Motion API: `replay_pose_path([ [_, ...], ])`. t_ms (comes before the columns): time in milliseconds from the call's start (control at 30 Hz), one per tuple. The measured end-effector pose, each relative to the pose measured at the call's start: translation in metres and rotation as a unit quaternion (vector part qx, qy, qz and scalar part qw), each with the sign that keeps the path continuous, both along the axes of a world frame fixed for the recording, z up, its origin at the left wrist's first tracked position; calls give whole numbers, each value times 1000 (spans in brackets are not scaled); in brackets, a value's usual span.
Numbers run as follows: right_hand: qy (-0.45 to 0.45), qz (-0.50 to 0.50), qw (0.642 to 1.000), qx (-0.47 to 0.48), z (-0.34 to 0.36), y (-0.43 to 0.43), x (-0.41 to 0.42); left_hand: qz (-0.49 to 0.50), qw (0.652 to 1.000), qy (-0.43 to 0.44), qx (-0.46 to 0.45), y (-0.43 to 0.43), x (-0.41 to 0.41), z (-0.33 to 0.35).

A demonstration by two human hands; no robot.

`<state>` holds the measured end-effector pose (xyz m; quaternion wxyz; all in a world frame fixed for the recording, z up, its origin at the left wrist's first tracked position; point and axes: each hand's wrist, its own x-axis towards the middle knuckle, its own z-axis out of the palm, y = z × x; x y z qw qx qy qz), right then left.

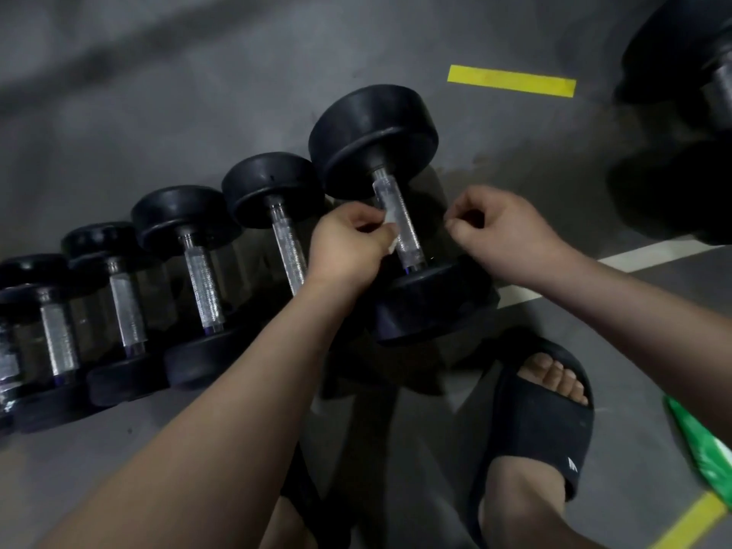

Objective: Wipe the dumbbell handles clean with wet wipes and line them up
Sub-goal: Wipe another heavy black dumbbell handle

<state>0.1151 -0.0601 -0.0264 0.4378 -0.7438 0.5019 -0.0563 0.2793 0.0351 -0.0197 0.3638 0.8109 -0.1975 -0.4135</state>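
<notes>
Flooring point(178, 73) of grey concrete carries all the equipment. On it lies a row of dumbbells point(204, 285), side by side, with black heads and knurled metal handles, growing in size from left to right. The largest dumbbell point(372, 132) closes the row at its right end, directly ahead of the person and just beside its neighbour. Another dumbbell point(681, 85) sits well apart at the upper right, blurred.

Judged by its head size, the largest dumbbell is heavy and fully rigid. It is likely to roll rather than slide. To reposition it, grip the middle of the handle, or push on a head to roll it into line.

A black slipper point(542, 422) stands near the closer head. A green packet point(709, 449), probably the wipe supply, lies at the right edge of the view.

The left hand point(348, 243) has its fingers curled and pinches the wet wipe against the left side of the handle point(404, 231). The right hand point(503, 231) is loosely fisted, thumb against forefinger, near the right side of the handle but not touching it. Whether it holds anything cannot be told.

The handle's knurling gives good friction, and moisture may reduce it.

The wet wipe point(390, 221) shows only as a small white scrap. It is soft and limp and can snag on the knurling, so keep it bunched under the fingertips.
</notes>
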Motion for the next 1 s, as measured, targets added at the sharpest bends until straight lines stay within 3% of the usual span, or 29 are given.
replay_pose_path([
  [200,-6,-46,999,17,-10,14,1,-15,999,44,17,4,-1,3],
  [300,-16,-66,997,20,-12,17,1,-8,1000,23,12,0,-3,-1],
  [467,-25,-84,996,25,-15,19,-2,61,998,17,-19,-14,-1,-11],
  [667,-33,-82,996,28,-17,20,-2,-7,998,-50,-22,0,-10,-10],
  [900,-36,-79,996,26,-19,21,0,70,993,-81,-56,-20,-2,-23],
  [1000,-36,-83,996,21,-20,21,1,4,975,-212,-69,-27,-9,-21],
])
